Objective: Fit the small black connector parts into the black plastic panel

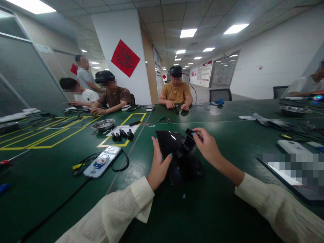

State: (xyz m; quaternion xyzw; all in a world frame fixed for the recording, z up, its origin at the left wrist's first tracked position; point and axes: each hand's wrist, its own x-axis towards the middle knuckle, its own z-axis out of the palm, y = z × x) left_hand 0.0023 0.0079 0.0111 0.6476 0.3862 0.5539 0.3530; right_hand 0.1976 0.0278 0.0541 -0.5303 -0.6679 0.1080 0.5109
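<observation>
One head-worn view here, looking forward and down, close above the smooth dark-green surface [253, 141], plain white wall [260, 55] further off.

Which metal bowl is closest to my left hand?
The bowl beside the white paper, beyond your left hand. The far-left bowl and far-right bowl both sit farther away, near the picture's edges.

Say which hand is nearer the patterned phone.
Left. The left hand is right of the phone, at the black panel; the right hand is farther right, holding a black part.
</observation>
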